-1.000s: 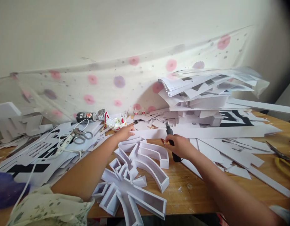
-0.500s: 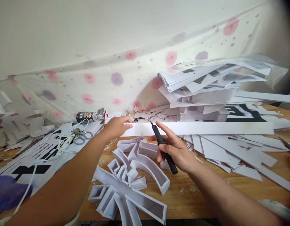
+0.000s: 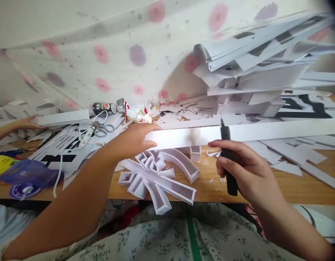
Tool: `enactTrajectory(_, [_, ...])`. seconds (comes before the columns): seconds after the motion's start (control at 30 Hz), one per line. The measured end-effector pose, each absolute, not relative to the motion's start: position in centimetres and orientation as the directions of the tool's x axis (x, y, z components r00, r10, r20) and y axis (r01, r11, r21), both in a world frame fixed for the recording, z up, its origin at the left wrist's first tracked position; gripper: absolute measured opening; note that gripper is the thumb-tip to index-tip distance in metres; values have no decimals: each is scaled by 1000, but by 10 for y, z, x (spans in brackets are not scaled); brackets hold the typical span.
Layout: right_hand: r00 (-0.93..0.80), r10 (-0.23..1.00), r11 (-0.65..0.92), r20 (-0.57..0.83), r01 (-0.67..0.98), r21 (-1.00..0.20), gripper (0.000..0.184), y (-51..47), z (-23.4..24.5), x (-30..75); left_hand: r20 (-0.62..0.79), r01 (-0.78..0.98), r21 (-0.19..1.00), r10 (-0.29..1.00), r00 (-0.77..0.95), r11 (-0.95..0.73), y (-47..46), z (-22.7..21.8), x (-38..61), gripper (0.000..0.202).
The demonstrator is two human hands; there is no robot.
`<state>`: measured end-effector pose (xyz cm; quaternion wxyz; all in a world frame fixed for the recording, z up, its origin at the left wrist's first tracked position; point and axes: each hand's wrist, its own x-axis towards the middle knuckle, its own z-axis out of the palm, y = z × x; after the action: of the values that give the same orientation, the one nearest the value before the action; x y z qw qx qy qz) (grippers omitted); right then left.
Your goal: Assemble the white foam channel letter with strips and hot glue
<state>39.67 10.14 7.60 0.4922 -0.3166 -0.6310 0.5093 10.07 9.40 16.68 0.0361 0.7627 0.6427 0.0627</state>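
Note:
My left hand [image 3: 139, 139] grips the left end of a long white strip [image 3: 254, 131], thumb below and fingers on top. The strip runs level to the right, past the picture's edge. In my right hand [image 3: 245, 165] is a black-handled craft knife [image 3: 228, 163], its thin tip pointing up in front of the strip. Below my left hand, on the wooden table, lies a white hollow character shape [image 3: 156, 177] built of upright walls; the strip and my left hand hide its far part.
Another person's hand [image 3: 23, 124] at far left holds white strips [image 3: 62, 117]. Scissors [image 3: 103, 129], a white cable [image 3: 60, 170] and a black can [image 3: 104, 108] lie left. White offcuts [image 3: 289, 159] cover the right side, with stacked sheets [image 3: 260, 50] behind. A purple bag [image 3: 34, 174] lies front left.
The view has tilted down and shifted left. The strip is raised nearer to me, over the character's far part. My right hand with the knife has moved right; another person's hand has appeared at left.

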Motion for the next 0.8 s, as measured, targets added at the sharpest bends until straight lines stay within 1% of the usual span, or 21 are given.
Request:
enactTrajectory(0.07, [-263,902,363,342,37,-931,29,98,67,404,92,975,154,985,147,-160,79,158,101,45])
enactTrajectory(0.1, [-249,903,375,349,64,-925,31,96,63,405,132,974,181,984,116,-139,73,153,102,43])
enactTrajectory(0.17, [-263,907,353,328,52,-934,32,93,59,405,224,961,265,975,16,-77,61,143,105,37])
enactTrajectory(0.27, [-363,884,317,294,3,-948,37,85,59,402,324,907,408,913,-249,103,51,126,110,27])
enactTrajectory(0.33, [-456,844,322,282,9,-947,42,79,61,400,338,829,525,847,-410,191,47,114,110,26])
enactTrajectory(0.4, [-522,809,335,271,30,-942,44,73,62,398,305,747,637,828,-470,190,45,105,109,25])
enactTrajectory(0.43, [-551,790,342,267,36,-939,45,71,62,397,284,722,669,837,-468,176,45,101,108,24])
enactTrajectory(0.5, [-598,756,366,266,49,-929,47,70,61,396,248,711,684,865,-436,162,44,96,107,21])
enactTrajectory(0.57, [-618,738,404,273,79,-911,48,71,58,394,222,734,663,897,-383,150,44,96,107,20])
enactTrajectory(0.67, [-602,751,446,272,158,-881,47,76,56,392,185,764,640,948,-259,83,44,98,111,25])
enactTrajectory(0.8, [-586,760,468,282,191,-863,46,79,57,387,187,786,618,970,-159,10,45,96,116,27])
